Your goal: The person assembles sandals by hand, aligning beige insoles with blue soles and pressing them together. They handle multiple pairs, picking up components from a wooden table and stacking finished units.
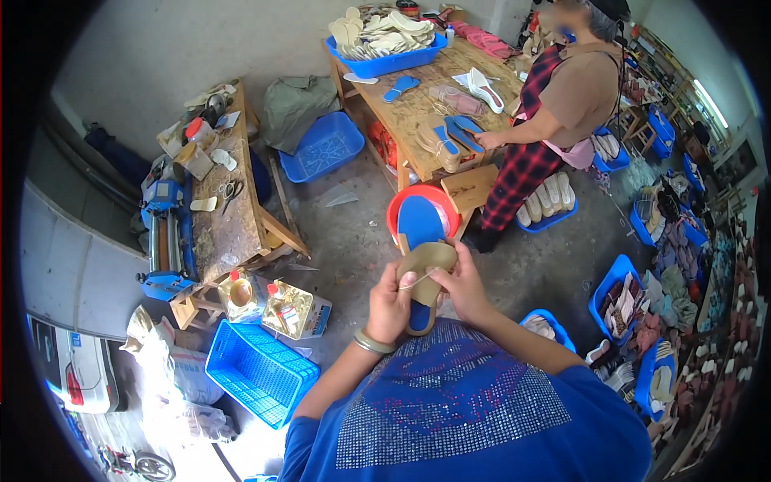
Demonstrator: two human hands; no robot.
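Sandal sole [421,233], blue with a tan strap [428,259] laid across its middle, is held upright in front of the person's chest, above the concrete floor. The left hand [390,305] grips the lower part of the sole, fingers clenched around it, and the right hand [462,283] pinches the strap's edge against the sole. By my reading the strap is only partly fixed (one side looks loose, though the detail is too small to be sure), so the fitting seems midway.

Two yellowish oil bottles [277,305] with red caps stand on the floor by a blue crate [261,371]. On the far desk [405,112] a blue tray [385,60] holds pale insoles, near another person [562,104].
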